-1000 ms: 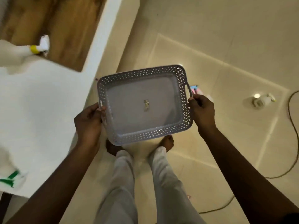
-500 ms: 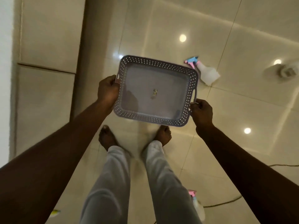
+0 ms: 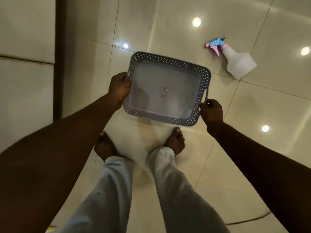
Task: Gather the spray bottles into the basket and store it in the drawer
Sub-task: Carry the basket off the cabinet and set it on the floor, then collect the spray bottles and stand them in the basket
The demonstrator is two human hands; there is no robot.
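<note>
Both hands grip the shallow grey plastic basket with perforated walls above the glossy cream tiled floor: the left hand is curled tight around the handle on its near-left side, and the right hand is pinched closed on the loop handle at its right edge. The basket holds no bottle, only a small pale scrap at the middle of its base. Within the last second the view has swung away from a white counter, where one bottle stood, toward open floor, and the basket now hangs lower and further out in front of the person's bare feet. A white plastic spray bottle with a blue and pink trigger head, half hidden behind the basket's far rim a moment ago, now lies fully in sight on its side on the tiles, up and to the right of the basket and apart from it. That suggests the gathering has barely begun, with this bottle the likely first pick once the basket is set down or one hand lets go. A thin dark cable crosses the floor at lower right. Pale cabinet fronts at the left may include the drawer, though none stands open.
</note>
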